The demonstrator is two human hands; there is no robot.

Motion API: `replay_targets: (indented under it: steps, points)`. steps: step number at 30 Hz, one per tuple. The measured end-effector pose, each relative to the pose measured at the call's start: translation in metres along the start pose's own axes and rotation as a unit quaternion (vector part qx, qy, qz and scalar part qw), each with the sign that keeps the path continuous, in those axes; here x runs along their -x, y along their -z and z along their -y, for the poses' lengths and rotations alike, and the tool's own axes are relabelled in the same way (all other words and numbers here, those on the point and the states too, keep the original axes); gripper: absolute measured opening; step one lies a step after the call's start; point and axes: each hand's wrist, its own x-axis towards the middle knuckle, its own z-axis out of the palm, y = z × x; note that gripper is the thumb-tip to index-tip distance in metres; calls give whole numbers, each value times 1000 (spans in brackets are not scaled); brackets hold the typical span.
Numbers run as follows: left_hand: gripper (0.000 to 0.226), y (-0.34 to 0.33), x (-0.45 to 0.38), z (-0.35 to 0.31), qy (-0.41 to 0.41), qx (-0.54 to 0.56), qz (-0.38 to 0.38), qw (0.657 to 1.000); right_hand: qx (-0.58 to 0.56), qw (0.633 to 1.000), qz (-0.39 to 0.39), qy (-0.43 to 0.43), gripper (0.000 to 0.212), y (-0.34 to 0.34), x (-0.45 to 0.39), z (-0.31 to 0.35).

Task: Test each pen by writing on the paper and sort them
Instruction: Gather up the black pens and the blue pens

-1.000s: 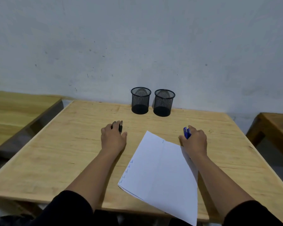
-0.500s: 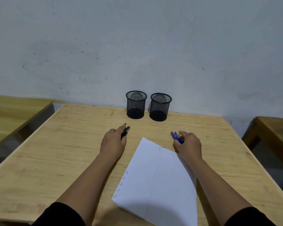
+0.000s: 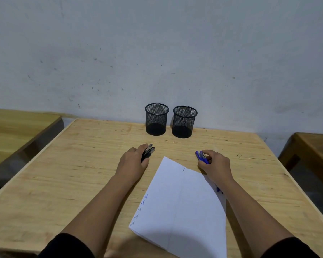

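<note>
Black-barrelled pens (image 3: pixel 148 152) bundled left of the creased white paper sheet (image 3: pixel 183 207); blue-capped pens (image 3: pixel 201 156) bundled at its far right corner.

Black sleeves (image 3: pixel 67 244) (pushed up), forearms bare to the wrists.

Wooden table (image 3: pixel 67 175), set against a wall. Two black mesh cups (image 3: pixel 156 119) (image 3: pixel 184 121) are placed side by side at its far edge. A white creased sheet of paper (image 3: pixel 181 207), marked with blue writing along its left margin, is laid near the front edge.
</note>
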Motion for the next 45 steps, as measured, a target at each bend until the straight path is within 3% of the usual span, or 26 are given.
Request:
replay_targets:
  steps: [6, 11, 17, 26, 34, 45]
  points:
    - [53, 7, 5, -5, -5, 44, 25, 999, -14, 1000, -11, 14, 42, 2, 3, -2]
    - [48, 14, 4, -5, 34, 174, 10, 984, -46, 998, -27, 18, 41, 5, 2, 1]
    - [37, 26, -17, -22, 55, 295, -43, 953, -235, 971, -45, -17, 34, 14, -7, 18]
    - [35, 58, -116, -80, 49, 428, -152, 889, -414, 907, -69, 27, 35, 30, -87, 85]
    - [40, 43, -191, -95, 79, 486, -237, 838, -450, 887, -67, 85, 37, 21, -160, 125]
    - [43, 5, -215, -78, 108, 495, -255, 823, -443, 889, -44, 107, 35, -7, -187, 115]
